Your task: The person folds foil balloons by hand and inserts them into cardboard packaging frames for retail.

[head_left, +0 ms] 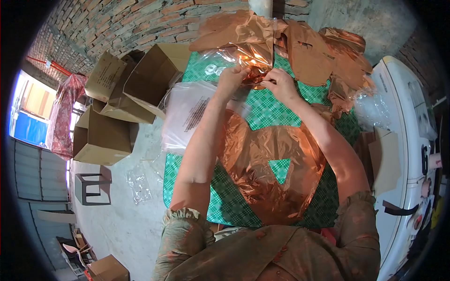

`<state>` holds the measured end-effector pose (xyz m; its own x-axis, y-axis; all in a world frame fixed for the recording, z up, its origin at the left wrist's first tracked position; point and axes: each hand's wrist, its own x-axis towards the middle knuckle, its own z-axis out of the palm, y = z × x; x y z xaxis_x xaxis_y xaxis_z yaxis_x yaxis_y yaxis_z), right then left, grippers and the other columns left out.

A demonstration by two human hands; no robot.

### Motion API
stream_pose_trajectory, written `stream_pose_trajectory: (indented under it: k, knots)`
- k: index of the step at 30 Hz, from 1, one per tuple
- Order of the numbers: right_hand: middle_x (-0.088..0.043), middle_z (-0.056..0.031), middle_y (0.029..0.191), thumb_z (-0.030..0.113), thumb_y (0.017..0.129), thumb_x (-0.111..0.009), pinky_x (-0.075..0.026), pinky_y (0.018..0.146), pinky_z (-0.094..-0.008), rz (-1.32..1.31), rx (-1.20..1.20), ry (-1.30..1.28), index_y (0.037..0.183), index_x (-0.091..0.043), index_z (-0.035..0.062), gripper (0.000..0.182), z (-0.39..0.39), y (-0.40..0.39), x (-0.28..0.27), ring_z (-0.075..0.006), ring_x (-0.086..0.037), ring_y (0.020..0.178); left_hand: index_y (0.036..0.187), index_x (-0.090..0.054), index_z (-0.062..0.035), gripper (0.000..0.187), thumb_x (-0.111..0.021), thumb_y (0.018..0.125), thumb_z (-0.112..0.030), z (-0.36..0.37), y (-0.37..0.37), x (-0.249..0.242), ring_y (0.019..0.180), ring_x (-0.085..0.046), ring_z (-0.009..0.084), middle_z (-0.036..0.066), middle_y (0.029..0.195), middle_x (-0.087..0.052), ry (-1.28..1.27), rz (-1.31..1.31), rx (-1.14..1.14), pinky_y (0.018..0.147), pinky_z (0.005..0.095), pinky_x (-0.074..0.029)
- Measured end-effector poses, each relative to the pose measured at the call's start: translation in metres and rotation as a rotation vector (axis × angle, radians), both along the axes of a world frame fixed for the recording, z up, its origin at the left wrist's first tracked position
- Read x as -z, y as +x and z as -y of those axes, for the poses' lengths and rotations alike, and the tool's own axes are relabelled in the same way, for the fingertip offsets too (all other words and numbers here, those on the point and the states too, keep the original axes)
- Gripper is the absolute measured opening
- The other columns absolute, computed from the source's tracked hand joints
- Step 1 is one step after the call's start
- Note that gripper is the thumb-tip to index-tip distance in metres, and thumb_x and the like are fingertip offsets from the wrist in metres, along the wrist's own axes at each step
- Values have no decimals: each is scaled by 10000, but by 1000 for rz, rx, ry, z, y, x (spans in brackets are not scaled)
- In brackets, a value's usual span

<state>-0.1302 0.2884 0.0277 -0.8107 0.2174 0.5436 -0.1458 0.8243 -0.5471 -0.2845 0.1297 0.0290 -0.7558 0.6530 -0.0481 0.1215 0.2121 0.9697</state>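
My left hand (pixel 233 78) and my right hand (pixel 281 85) are close together at the far part of the table. Both pinch a crumpled, shiny copper-coloured foil piece (pixel 255 74) between them, with clear plastic around it. Nearer my body lies a large flat copper-coloured foil shape (pixel 253 154) with a triangular hole, resembling an uninflated foil balloon. More flat foil shapes (pixel 307 58) are heaped behind and to the right of my hands. Under my left forearm is a stack of clear printed plastic bags (pixel 180 117). A small white item (pixel 213 70) lies left of my left hand.
A green checked cloth (pixel 272 110) covers the table. Several open cardboard boxes (pixel 101 140) stand at the left, with a small grey stool (pixel 93 188) on the floor. A white appliance (pixel 398 107) lines the right side, beside crumpled clear plastic (pixel 372 110). Behind is a brick wall (pixel 154 23).
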Motion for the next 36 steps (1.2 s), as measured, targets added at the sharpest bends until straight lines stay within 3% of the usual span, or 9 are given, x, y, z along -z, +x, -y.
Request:
stream_pose_trajectory:
  k: [3, 6, 12, 15, 21, 24, 30, 33, 36]
  knots:
    - [-613, -11, 828, 126, 856, -829, -494, 755, -301, 115, -33, -376, 835, -672, 39, 181, 0, -3, 1, -151, -601, 783, 1188, -763, 9, 282, -706, 1025, -214, 0, -1, -1, 827, -669, 80, 32, 1004, -768, -19, 17, 18, 738, 234, -539]
    - [-632, -4, 816, 196, 891, -821, -497, 743, -286, 204, -46, -499, 813, -664, 33, 239, -3, -8, 0, -105, -630, 802, 1188, -763, 6, 279, -702, 1028, -214, 0, -6, 3, 827, -672, 82, 34, 1001, -768, -32, 26, 29, 739, 236, -541]
    - [-577, 51, 775, 250, 961, -757, -441, 698, -260, 281, -157, -737, 838, -646, 56, 256, -16, -15, -5, -57, -514, 777, 1187, -763, 3, 283, -692, 1034, -224, 5, 4, -10, 825, -684, 90, 48, 999, -774, -6, 90, 33, 740, 241, -546]
    - [-572, 53, 771, 244, 984, -721, -438, 675, -277, 289, -153, -722, 859, -636, 54, 243, -19, -19, -3, -64, -485, 749, 1185, -764, 2, 284, -691, 1033, -226, 6, 8, -15, 826, -685, 88, 51, 991, -776, 2, 103, 37, 743, 244, -546]
    - [-690, -35, 822, 190, 952, -736, -497, 685, -311, 134, 20, -489, 930, -662, 7, 199, -9, -29, 10, -107, -597, 755, 1132, -772, 6, 283, -685, 1036, -245, 10, 16, -23, 795, -666, 80, 29, 955, -766, 74, 179, 59, 723, 241, -531]
    - [-732, -87, 872, 161, 934, -747, -537, 730, -326, 118, 18, -508, 997, -671, -4, 191, -7, -27, 4, -145, -669, 809, 1104, -772, 12, 300, -686, 1035, -266, 10, 14, -21, 778, -654, 78, 20, 940, -758, 79, 186, 54, 712, 238, -522]
    - [-739, -97, 926, 104, 910, -753, -564, 787, -341, 113, 56, -497, 1066, -663, 12, 203, -2, -30, -8, -176, -702, 852, 1030, -766, 57, 348, -662, 1036, -276, 11, 18, -25, 804, -713, 129, 93, 922, -780, 96, 150, 20, 742, 263, -539]
    - [-677, -17, 932, 18, 928, -727, -536, 788, -263, 88, 33, -456, 1092, -636, 8, 188, -7, -37, -4, -89, -631, 859, 1032, -767, 55, 372, -677, 1028, -306, 14, 25, -35, 811, -716, 131, 98, 926, -781, 101, 156, 21, 743, 262, -541]
    - [-673, -18, 931, -14, 925, -705, -541, 791, -255, 52, 22, -453, 1104, -628, 14, 197, -5, -38, -7, -89, -639, 863, 1023, -765, 60, 380, -674, 1026, -309, 16, 32, -44, 799, -712, 129, 98, 923, -779, 88, 152, 49, 723, 266, -541]
